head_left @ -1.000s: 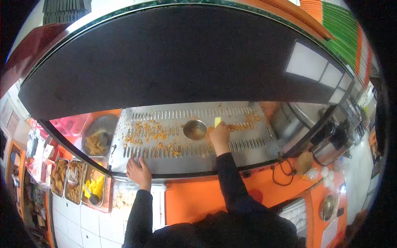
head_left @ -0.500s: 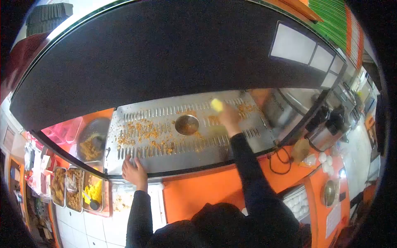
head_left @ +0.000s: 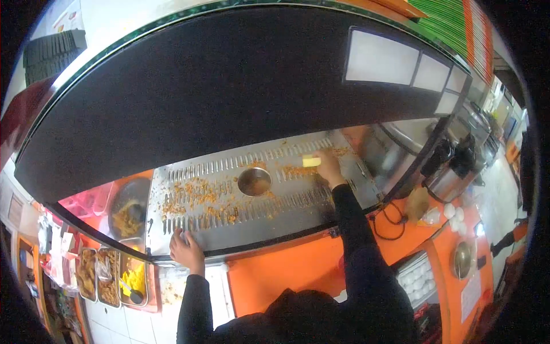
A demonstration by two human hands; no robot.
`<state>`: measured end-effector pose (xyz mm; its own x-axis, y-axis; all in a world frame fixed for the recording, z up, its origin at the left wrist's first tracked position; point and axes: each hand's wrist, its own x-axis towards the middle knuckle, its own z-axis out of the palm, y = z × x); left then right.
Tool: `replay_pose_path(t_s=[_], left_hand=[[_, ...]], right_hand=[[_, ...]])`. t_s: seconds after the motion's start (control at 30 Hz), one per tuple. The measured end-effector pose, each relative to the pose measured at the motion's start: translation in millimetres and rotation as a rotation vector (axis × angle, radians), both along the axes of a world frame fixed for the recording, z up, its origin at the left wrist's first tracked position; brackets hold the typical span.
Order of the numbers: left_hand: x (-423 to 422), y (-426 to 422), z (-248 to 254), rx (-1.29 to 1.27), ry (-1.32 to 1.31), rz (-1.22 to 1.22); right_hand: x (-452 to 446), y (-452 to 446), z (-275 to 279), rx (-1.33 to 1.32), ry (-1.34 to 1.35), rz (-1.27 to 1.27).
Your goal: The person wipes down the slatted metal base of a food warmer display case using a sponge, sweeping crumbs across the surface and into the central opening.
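My right hand (head_left: 329, 167) is closed round a yellow sponge (head_left: 311, 161) over the right part of a slotted steel tray (head_left: 259, 228). Orange-brown crumbs (head_left: 197, 192) are scattered over the tray, thickest on its left half, with more beside the sponge. A round metal well (head_left: 254, 182) sits in the tray's middle. My left hand (head_left: 187, 252) lies at the front left edge of the tray, fingers apart and holding nothing.
A dark glossy panel (head_left: 229, 86) overhangs the tray. Food trays (head_left: 109, 281) and a dark pan (head_left: 121, 198) stand left. Right are a large steel pot (head_left: 395, 155), a black cable (head_left: 382, 225), several eggs (head_left: 456, 218) and a metal bowl (head_left: 462, 260).
My right hand has moved slightly right and toward me with the sponge, which now sits lower on the tray. My left hand has stayed at the front edge. The view has shifted a little.
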<state>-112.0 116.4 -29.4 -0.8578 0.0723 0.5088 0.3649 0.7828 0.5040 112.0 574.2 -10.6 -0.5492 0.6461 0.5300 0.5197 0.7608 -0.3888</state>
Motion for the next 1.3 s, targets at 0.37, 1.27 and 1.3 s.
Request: replay_pose_path(t_s=[0.37, 1.27, 1.3], left_hand=[[3, 0, 2, -0.009, -0.006, -0.010], [-23, -16, -28, -0.116, -0.055, -0.102], [-13, -8, -11, -0.025, 0.034, -0.144]], right_hand=[[44, -12, 4, -0.221, -0.106, 0.053], [33, -42, 46, -0.225, 0.098, -0.213], [42, -34, 44, -0.210, 0.060, -0.287]])
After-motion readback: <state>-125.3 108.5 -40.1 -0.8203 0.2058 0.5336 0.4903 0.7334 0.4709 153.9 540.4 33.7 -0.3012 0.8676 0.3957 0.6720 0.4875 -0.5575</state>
